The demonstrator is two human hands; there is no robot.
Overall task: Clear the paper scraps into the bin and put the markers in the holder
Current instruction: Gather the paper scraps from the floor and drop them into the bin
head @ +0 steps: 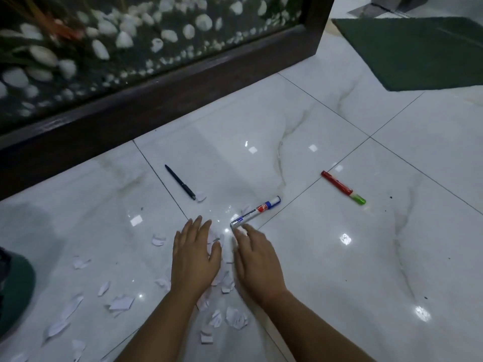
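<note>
Several white paper scraps (120, 303) lie scattered on the glossy white tile floor (339, 270), mostly at lower left and between my hands. My left hand (196, 253) and my right hand (257, 262) rest flat on the floor, palms down, fingers apart, with scraps (227, 282) in the gap between them. A white whiteboard marker with a blue cap (256, 211) lies just beyond my right fingertips. A red marker with a green cap (342, 188) lies farther right. A black pen (180, 182) lies beyond my left hand, beside one scrap (200, 196).
A dark wooden frame (156, 100) with glass over white pebbles runs across the back. A green mat (418, 50) lies at the upper right. A dark green object (15, 288) sits at the left edge. No bin or holder shows in this view.
</note>
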